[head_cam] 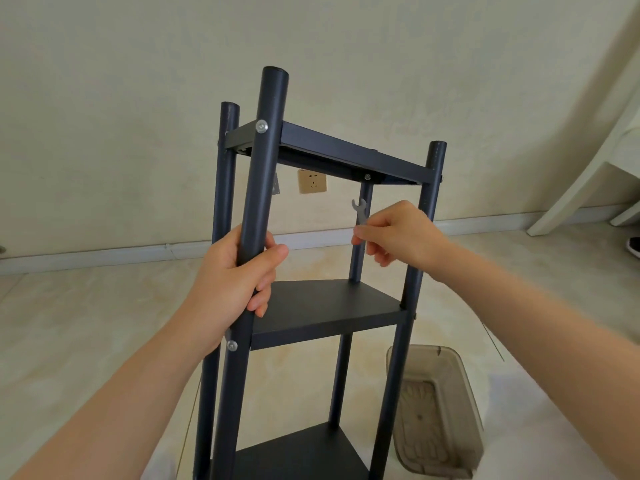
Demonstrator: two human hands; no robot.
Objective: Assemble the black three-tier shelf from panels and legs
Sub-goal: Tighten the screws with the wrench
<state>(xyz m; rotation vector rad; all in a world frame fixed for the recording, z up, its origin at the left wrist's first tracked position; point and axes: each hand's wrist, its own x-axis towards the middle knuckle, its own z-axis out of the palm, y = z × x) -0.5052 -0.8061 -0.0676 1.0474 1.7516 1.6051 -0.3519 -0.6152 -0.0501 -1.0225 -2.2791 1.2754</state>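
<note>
The black shelf (329,306) stands on the floor in front of me, with three panels fixed between several round black legs. My left hand (239,275) grips the near left leg (263,161) between the top panel (346,150) and the middle panel. My right hand (398,233) pinches a small silver wrench (360,211) inside the frame, below the top panel and in front of the far leg (362,233). Silver bolt heads (261,126) show on the near leg at the top and middle panels. A bolt (367,176) sits under the top panel, above the wrench.
A translucent grey plastic bin (440,410) stands on the floor right of the shelf. A wall socket (312,181) shows behind the frame. White furniture legs (571,202) stand at the far right, with a dark shoe (633,247) near them. The floor is pale tile.
</note>
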